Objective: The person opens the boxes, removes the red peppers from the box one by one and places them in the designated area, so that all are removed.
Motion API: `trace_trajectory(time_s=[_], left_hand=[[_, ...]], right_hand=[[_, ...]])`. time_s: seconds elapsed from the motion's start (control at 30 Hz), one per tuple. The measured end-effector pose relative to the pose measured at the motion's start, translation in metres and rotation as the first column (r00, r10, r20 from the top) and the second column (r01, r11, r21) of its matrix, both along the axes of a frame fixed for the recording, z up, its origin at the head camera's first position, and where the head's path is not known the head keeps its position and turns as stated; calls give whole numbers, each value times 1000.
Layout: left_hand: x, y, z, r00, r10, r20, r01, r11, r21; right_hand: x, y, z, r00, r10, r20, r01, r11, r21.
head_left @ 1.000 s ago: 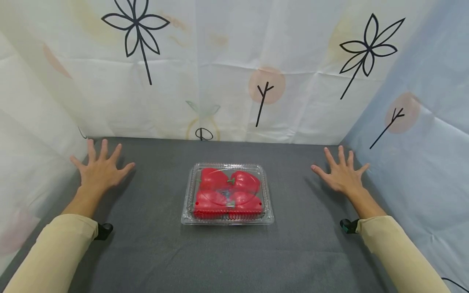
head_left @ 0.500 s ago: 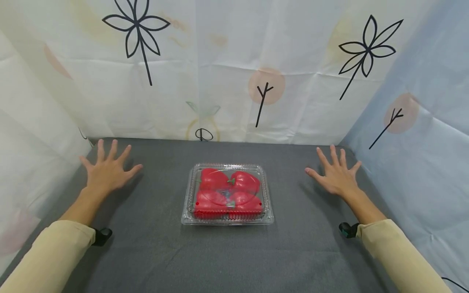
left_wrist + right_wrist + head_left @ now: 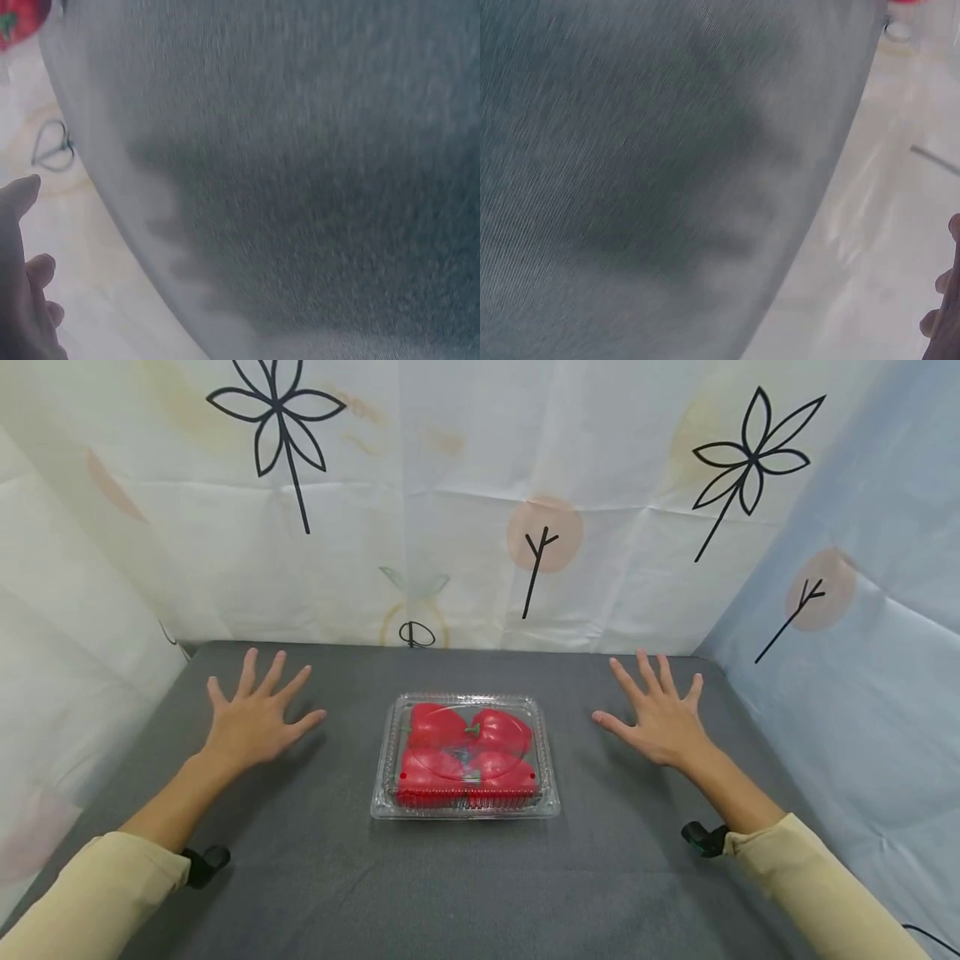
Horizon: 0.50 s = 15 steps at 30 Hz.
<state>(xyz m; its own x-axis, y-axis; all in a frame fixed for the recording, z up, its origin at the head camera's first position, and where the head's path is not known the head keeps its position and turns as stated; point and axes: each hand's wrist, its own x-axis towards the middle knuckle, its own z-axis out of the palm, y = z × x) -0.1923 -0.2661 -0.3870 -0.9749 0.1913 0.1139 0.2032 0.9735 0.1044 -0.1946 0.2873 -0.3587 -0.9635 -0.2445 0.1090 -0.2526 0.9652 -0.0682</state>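
A lidded clear plastic clamshell box (image 3: 467,815) sits mid-table in the head view. Through its lid show several red bell peppers (image 3: 501,732) with green stems. My left hand (image 3: 251,727) is spread over the table left of the box, holding nothing. On the other side my right hand (image 3: 663,722) is likewise spread, its thumb toward the box. Both cast shadows on the cloth below. In the left wrist view part of a red pepper (image 3: 19,19) shows at the top corner, and the left fingers (image 3: 21,196) at the lower left.
Grey cloth (image 3: 465,893) covers the table. A white patterned curtain (image 3: 465,460) closes off the back, with a pale blue-lit curtain (image 3: 870,710) on the right and white fabric (image 3: 67,635) on the left. A thin black cable (image 3: 930,935) lies at the lower right.
Both hands have moved inward toward the box, the left one to the right and the right one to the left, fingers still spread. The box has stayed in place.
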Motion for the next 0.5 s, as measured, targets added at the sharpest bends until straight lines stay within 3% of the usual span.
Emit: trace_trajectory(time_s=[0.13, 0.27, 0.37, 0.5], left_hand=[[7, 13, 3, 999, -39, 17, 38, 999, 26], [16, 25, 6, 995, -80, 63, 77, 996, 52], [23, 33, 7, 989, -111, 96, 104, 992, 75], [32, 41, 5, 979, -179, 99, 168, 980, 107]], right_hand=[[8, -16, 6, 998, 62, -18, -62, 998, -1], [16, -31, 9, 980, 187, -68, -189, 982, -21], [21, -41, 10, 941, 325, -90, -329, 944, -32], [30, -55, 10, 859, 505, -90, -510, 859, -46]])
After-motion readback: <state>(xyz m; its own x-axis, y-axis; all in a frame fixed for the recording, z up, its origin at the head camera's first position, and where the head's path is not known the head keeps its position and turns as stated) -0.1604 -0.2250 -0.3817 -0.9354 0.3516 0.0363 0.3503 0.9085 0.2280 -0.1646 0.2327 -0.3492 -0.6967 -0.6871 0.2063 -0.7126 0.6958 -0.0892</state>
